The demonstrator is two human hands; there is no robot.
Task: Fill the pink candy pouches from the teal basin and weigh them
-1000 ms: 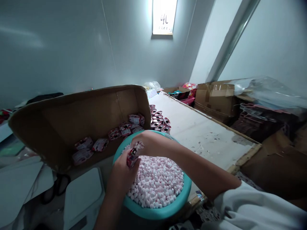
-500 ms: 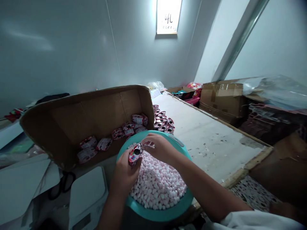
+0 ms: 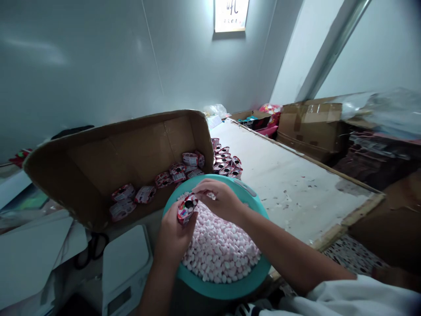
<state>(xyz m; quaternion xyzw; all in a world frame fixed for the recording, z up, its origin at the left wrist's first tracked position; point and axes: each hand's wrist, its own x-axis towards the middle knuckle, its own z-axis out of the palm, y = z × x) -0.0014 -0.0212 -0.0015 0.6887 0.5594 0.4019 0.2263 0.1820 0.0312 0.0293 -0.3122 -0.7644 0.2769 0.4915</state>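
Observation:
My left hand [image 3: 174,228] is wrapped round a small red and white printed packet [image 3: 186,210] with a dark round hole facing up. My right hand [image 3: 219,197] is closed at the packet's upper right edge, with a few pale pieces showing among its fingers. Both hands are over a turquoise basin [image 3: 210,292] filled with small pale pink and white pieces [image 3: 223,252].
Behind the basin, a tilted cardboard box [image 3: 95,153] holds several similar packets [image 3: 144,194]. More packets [image 3: 226,160] stand on the white table [image 3: 279,184]. A white scale [image 3: 126,263] and black scissors [image 3: 94,248] lie at the left.
The view has shifted slightly. The right hand's fingers have closed in at the packet's edge, and fewer pale pieces show there. The left hand keeps the packet.

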